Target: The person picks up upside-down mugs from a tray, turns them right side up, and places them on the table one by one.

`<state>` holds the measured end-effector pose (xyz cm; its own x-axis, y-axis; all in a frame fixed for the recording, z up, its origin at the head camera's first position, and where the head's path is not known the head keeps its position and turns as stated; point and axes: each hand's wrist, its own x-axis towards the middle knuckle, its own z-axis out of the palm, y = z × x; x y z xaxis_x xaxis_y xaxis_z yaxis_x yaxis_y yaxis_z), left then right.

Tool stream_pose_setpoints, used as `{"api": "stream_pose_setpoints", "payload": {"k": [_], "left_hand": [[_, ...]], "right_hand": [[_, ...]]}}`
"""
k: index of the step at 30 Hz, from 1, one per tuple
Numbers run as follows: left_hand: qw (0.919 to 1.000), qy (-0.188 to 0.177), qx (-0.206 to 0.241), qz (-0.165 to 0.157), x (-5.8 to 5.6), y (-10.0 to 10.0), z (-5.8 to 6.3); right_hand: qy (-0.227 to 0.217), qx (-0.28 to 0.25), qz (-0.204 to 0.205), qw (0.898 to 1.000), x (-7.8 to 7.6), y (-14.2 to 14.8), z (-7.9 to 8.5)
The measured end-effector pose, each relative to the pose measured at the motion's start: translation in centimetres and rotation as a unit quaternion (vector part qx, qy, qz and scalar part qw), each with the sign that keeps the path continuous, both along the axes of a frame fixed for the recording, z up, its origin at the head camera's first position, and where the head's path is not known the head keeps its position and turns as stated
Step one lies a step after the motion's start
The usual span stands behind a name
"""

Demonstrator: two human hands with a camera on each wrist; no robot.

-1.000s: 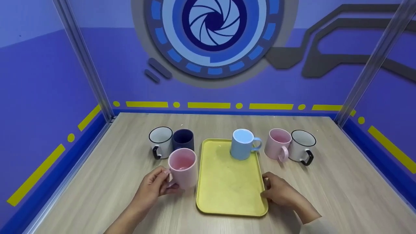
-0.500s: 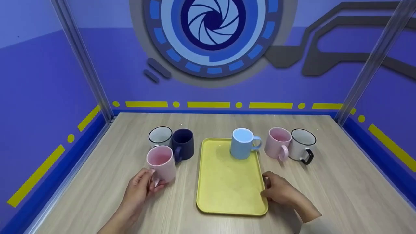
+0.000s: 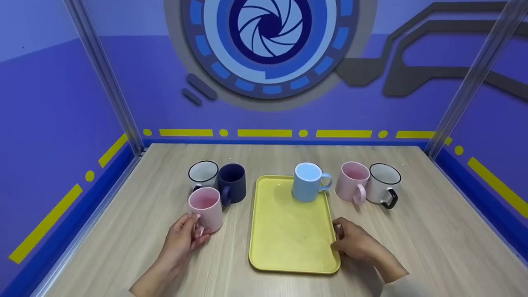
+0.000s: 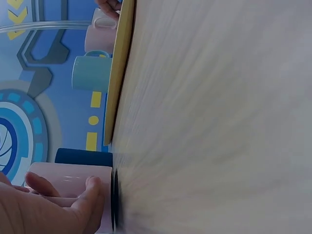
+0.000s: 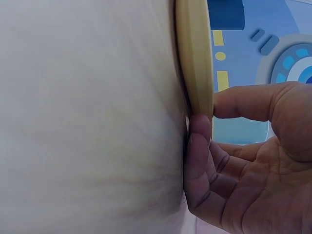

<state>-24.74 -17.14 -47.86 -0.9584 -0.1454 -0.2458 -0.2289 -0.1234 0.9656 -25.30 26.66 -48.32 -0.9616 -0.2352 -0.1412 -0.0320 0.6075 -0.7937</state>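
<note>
At the left of the head view, my left hand (image 3: pixel 181 237) holds a pink mug (image 3: pixel 209 212) by its handle. The mug is upright, its base right at the tabletop in the left wrist view, in front of a navy mug (image 3: pixel 236 187) and a white mug with a black rim (image 3: pixel 203 173). My right hand (image 3: pixel 357 241) pinches the right edge of a yellow tray (image 3: pixel 288 243); the right wrist view shows the thumb at the upper rim and fingertips (image 5: pixel 199 127) under the tray (image 5: pixel 197 58). A light blue mug (image 3: pixel 306 186) stands on the tray's far right corner.
Right of the tray stand a second pink mug (image 3: pixel 350 183) and another white mug (image 3: pixel 378 187) with a black handle, side by side. Blue printed panels with metal corner posts enclose the wooden table (image 3: pixel 416 243) at the back and sides.
My left hand has carried the pink mug leftward, away from the tray's left edge, then slightly down to the table before the white and navy mugs. The right hand stays on the tray.
</note>
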Motion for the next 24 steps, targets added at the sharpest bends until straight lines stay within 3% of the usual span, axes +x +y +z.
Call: {"api": "stream_pose_setpoints", "payload": {"k": [15, 24], "left_hand": [[0.9986, -0.039, -0.034, -0.011, -0.12, 0.07, 0.12], [0.9991, -0.024, -0.023, -0.025, 0.18, 0.12, -0.21]], "right_hand": [[-0.019, 0.004, -0.002, 1.000, 0.10, 0.01, 0.05], [-0.017, -0.002, -0.001, 1.000, -0.06, -0.05, 0.10]]}}
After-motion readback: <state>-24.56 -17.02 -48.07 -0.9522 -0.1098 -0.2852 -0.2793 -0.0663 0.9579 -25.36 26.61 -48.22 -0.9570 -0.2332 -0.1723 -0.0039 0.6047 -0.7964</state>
